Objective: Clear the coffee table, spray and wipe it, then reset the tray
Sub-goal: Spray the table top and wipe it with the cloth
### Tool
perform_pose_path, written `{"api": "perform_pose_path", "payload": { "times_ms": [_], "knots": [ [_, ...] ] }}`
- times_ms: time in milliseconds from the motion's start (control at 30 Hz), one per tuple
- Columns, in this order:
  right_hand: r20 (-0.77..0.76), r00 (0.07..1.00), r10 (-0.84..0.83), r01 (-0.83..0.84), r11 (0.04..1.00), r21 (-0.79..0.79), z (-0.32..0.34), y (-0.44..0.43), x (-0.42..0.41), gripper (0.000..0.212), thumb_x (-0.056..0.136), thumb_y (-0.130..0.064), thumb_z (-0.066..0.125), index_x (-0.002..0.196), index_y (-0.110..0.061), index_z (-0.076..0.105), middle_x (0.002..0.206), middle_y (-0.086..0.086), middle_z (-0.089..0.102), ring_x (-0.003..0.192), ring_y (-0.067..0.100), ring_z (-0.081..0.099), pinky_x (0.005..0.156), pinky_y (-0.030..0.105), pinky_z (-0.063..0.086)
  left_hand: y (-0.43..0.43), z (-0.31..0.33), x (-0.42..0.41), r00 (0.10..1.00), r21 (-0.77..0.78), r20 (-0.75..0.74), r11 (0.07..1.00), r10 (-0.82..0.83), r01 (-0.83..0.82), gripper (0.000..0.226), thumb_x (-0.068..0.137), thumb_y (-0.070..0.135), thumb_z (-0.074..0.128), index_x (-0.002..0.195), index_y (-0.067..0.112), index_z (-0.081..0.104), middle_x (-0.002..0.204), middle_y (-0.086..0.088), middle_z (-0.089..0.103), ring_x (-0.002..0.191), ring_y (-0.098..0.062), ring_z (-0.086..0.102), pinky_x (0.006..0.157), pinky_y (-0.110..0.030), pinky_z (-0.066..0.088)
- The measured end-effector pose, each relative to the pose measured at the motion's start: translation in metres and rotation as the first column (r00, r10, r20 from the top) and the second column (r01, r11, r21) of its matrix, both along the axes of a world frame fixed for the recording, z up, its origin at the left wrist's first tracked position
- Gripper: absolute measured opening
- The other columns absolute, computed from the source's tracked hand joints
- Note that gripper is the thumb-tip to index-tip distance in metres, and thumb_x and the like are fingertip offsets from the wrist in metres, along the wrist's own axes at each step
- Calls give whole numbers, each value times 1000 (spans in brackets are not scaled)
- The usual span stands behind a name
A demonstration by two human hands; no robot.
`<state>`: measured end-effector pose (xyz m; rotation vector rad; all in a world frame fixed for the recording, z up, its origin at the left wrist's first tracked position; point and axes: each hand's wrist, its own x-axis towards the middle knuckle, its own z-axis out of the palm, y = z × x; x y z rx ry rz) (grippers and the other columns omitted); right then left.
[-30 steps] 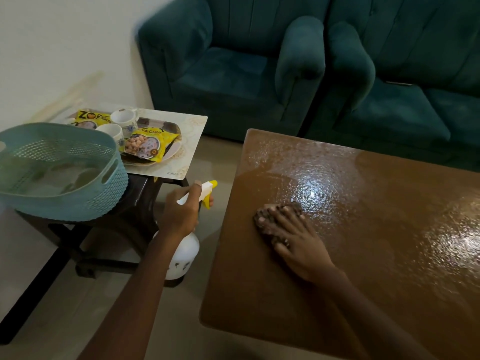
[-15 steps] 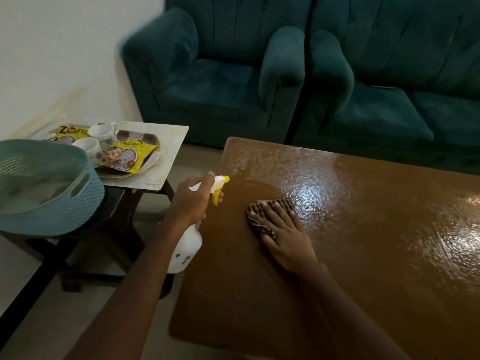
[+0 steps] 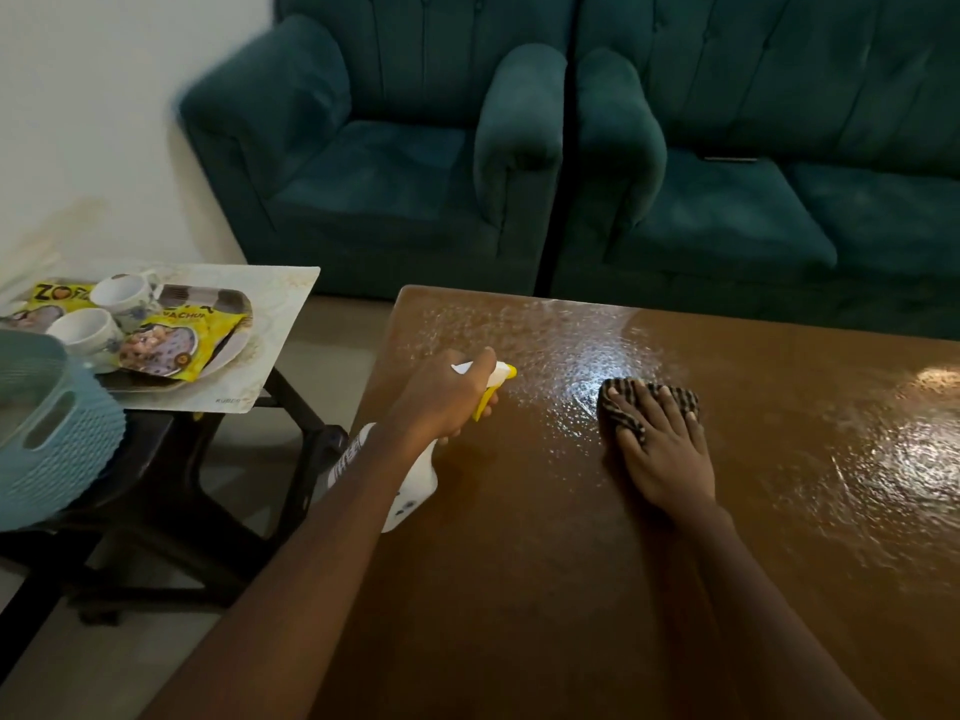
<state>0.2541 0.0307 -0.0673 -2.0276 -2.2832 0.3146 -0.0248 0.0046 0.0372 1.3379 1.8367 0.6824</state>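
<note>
The brown coffee table (image 3: 571, 563) fills the right half of the head view, wet and glossy with spray droplets toward its far edge. My left hand (image 3: 441, 402) grips a white spray bottle (image 3: 415, 491) with a yellow nozzle, held over the table's left part and pointing right. My right hand (image 3: 660, 439) presses flat, fingers straight, on a dark striped cloth (image 3: 618, 407) on the wet patch. The tray (image 3: 228, 304) sits on a side table at left, holding two white cups (image 3: 122, 293) and yellow snack packets (image 3: 166, 345).
A light blue woven basket (image 3: 57, 439) stands on the dark side table (image 3: 171, 485) at far left. A pale placemat (image 3: 275, 314) lies under the tray. Teal sofas (image 3: 571, 174) stand close behind the coffee table. Bare floor shows between the two tables.
My left hand has carried the spray bottle from beside the table's left edge to over its surface. My right hand has slid the cloth rightward and farther away, into the bright wet patch.
</note>
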Motion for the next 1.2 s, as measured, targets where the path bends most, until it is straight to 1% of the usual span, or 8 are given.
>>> {"api": "perform_pose_path", "payload": {
  "times_ms": [100, 367, 467, 567, 733, 833, 1100, 1200],
  "knots": [
    [-9, 999, -38, 38, 999, 2, -2, 17, 17, 49, 105, -47, 21, 141, -52, -11, 165, -12, -6, 150, 9, -15, 122, 40, -7, 15, -6, 10, 999, -51, -40, 999, 5, -7, 53, 97, 57, 37, 107, 13, 63, 75, 3, 67, 62, -12, 58, 57, -25, 46],
    [-33, 996, -81, 80, 996, -47, 1, 70, 13, 54, 104, -49, 19, 155, -45, 4, 166, -7, -7, 151, 16, -15, 121, 45, -8, 28, -4, 11, 998, -66, -53, 997, 41, -44, 54, 98, 56, 34, 114, 13, 63, 78, 7, 69, 54, -7, 52, 50, -21, 40],
    [-19, 998, -61, 60, 996, -69, 3, 93, -8, 55, 103, -51, 17, 156, -42, 4, 166, -2, -7, 151, 22, -14, 121, 48, -9, 27, -2, 9, 992, -17, -28, 992, 125, -125, 38, 101, 52, 35, 89, 24, 58, 77, 6, 66, 57, -9, 54, 49, -20, 41],
    [3, 999, 52, -52, 998, -47, 4, 103, -49, 56, 102, -55, 16, 155, -43, 5, 166, -1, -7, 152, 24, -12, 121, 51, -9, 28, -5, 3, 982, 22, 3, 982, 188, -188, 38, 99, 56, 36, 80, 29, 55, 81, 3, 71, 58, -13, 59, 50, -23, 45],
    [22, 924, 382, -382, 924, 7, -1, 54, -99, 56, 97, -58, 11, 153, -51, 6, 165, -10, -4, 152, 17, -11, 121, 43, -9, 28, -7, -6, 974, 40, 22, 973, 226, -227, 49, 94, 62, 35, 97, 22, 63, 74, 5, 73, 48, -14, 58, 48, -25, 47],
    [1, 887, 463, -463, 886, 19, -3, 21, -78, 59, 91, -59, 7, 150, -56, 5, 164, -14, -4, 151, 13, -11, 120, 38, -12, 29, -7, -8, 978, 38, 18, 977, 209, -210, 49, 95, 60, 34, 96, 21, 64, 74, 6, 74, 46, -12, 57, 48, -26, 47],
    [4, 989, 147, -147, 989, 0, -2, 38, -11, 65, 85, -62, -5, 149, -52, -3, 163, -16, -7, 148, 7, -17, 120, 35, -12, 46, -2, 2, 993, -19, -14, 993, 120, -120, 58, 91, 67, 31, 83, 24, 68, 79, 4, 74, 56, -16, 62, 55, -29, 53],
    [0, 999, 52, -52, 999, -11, -3, 59, -2, 62, 93, -59, 3, 154, -48, 3, 165, -14, -6, 150, 9, -14, 121, 38, -8, 62, 10, 12, 998, -16, 18, 998, 56, -56, 55, 99, 56, 33, 89, 16, 69, 83, 0, 72, 60, -14, 58, 53, -24, 46]
  ]
}}
